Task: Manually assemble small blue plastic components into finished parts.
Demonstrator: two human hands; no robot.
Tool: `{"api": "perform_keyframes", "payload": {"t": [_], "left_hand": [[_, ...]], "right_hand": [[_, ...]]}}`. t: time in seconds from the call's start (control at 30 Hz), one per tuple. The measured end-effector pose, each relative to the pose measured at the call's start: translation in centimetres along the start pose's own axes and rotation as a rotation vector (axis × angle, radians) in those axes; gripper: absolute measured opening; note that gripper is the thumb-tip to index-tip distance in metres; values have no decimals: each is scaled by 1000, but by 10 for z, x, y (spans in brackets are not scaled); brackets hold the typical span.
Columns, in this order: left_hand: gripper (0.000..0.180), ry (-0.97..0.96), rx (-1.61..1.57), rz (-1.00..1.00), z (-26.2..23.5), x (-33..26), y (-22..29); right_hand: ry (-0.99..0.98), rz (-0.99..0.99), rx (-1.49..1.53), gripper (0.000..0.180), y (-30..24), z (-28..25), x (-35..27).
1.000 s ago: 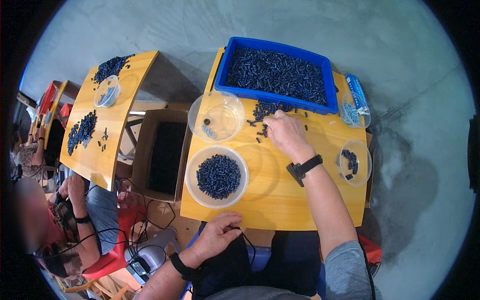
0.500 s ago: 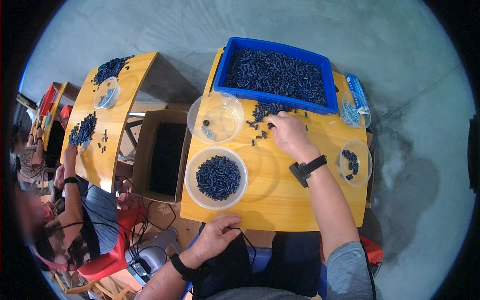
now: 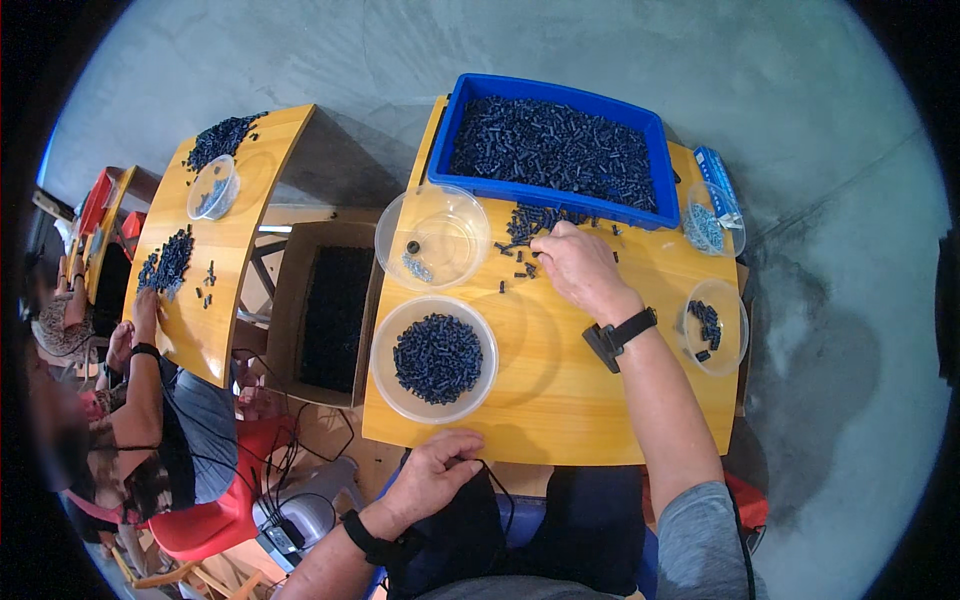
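Note:
My right hand [image 3: 578, 265] reaches over a small heap of short dark plastic pieces [image 3: 540, 220] in front of the blue tub [image 3: 555, 192]. Its fingers are bent and pinched together, with a small dark piece [image 3: 536, 254] at the tips. A few loose pieces lie just left of the fingertips. My left hand [image 3: 437, 472] rests at the near table edge, fingers curled in. A thin black cable [image 3: 497, 482] comes out beside its fingertips; whether the hand grips it is hidden. Close above that hand stands a round clear bowl [image 3: 380, 372] full of dark pieces.
Behind that bowl, a clear bowl [image 3: 385, 215] holds a few small parts. Two clear tubs, one with bluish bits [image 3: 704, 230], one with dark pieces [image 3: 706, 328], stand along the right edge beside a blue box [image 3: 716, 178]. Left are a carton [image 3: 288, 345] and a co-worker's table [image 3: 215, 335].
My right hand has shifted very slightly, and one loose piece near it lies a little further left. My left hand stays put. The co-worker's hand at the left table has moved slightly.

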State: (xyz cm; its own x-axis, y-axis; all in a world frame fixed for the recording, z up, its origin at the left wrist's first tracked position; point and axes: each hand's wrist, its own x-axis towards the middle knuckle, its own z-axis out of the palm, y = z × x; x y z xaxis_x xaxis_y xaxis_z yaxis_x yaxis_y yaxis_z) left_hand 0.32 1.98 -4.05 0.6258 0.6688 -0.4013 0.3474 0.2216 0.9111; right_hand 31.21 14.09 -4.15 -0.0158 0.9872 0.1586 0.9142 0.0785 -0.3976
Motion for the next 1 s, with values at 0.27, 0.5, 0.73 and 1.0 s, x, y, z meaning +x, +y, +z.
{"api": "perform_keyframes", "payload": {"t": [0.27,0.5,0.73,1.0], "left_hand": [[23,-6,-65,9,1,0,-1],[25,-25,-111,7,2,-1,-5],[31,-59,-191,-2,4,-5,-3],[31,-160,-535,-124,13,-11,17]], "right_hand": [[164,13,-52,9,-4,-2,-3],[290,140,262,9,-15,-14,-34],[48,102,624,7,-55,-28,-89],[-352,-121,833,8,-98,-38,-134]]}}
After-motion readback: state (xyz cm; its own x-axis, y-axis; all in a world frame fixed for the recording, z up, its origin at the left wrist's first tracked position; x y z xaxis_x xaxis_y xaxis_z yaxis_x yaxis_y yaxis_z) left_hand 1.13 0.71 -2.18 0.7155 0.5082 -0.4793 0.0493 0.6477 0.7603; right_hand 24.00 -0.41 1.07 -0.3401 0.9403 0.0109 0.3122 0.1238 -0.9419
